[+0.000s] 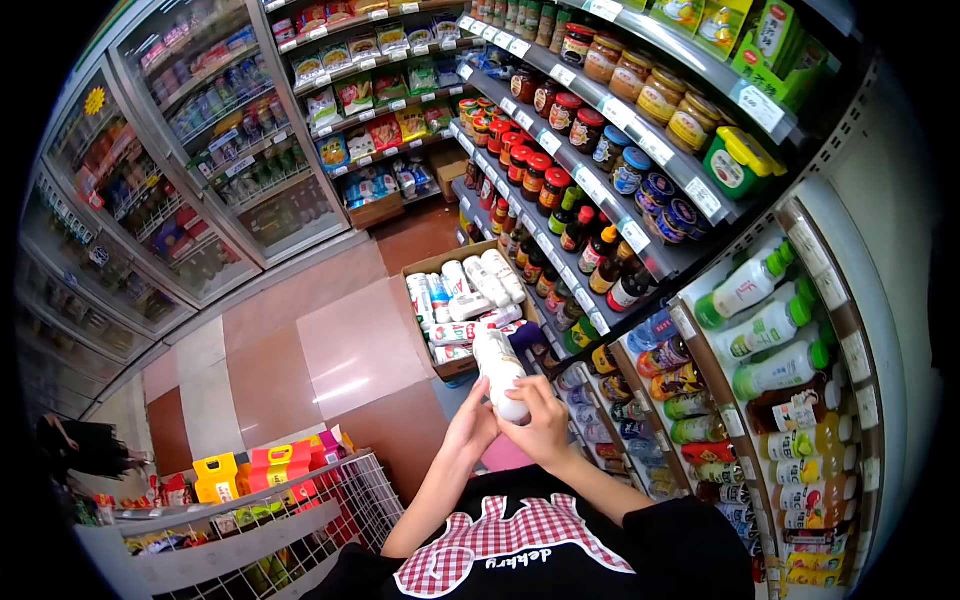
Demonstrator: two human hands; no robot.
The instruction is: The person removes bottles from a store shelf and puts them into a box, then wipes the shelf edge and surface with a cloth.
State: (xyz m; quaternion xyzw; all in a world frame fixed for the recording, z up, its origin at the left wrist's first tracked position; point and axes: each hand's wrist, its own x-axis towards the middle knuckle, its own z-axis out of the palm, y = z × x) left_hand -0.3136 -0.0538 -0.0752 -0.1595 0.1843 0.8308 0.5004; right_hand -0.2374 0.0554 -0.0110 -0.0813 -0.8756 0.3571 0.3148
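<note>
- my left hand point(470, 425) is closed around the lower left side of a white bottle point(497, 362), its fingers bearing the weight from below.
- my right hand point(541, 420) grips the end nearest me from the right, so neither hand is free.
- the bottle is tilted in front of my chest, its far end reaching over the near side of a cardboard box point(455, 370) full of more white bottles; i can't tell whether it touches them.
- to handle it well, i'd let the left hand carry the weight and turn it with light right fingertips, without squeezing; a smooth surface could slip if both loosened together.
- my forearms angle inward from either side, elbows bent, wrists nearly together.
- the box sits beside the shelf of jars point(590, 182), and a wire cart point(365, 500) stands to my left.
</note>
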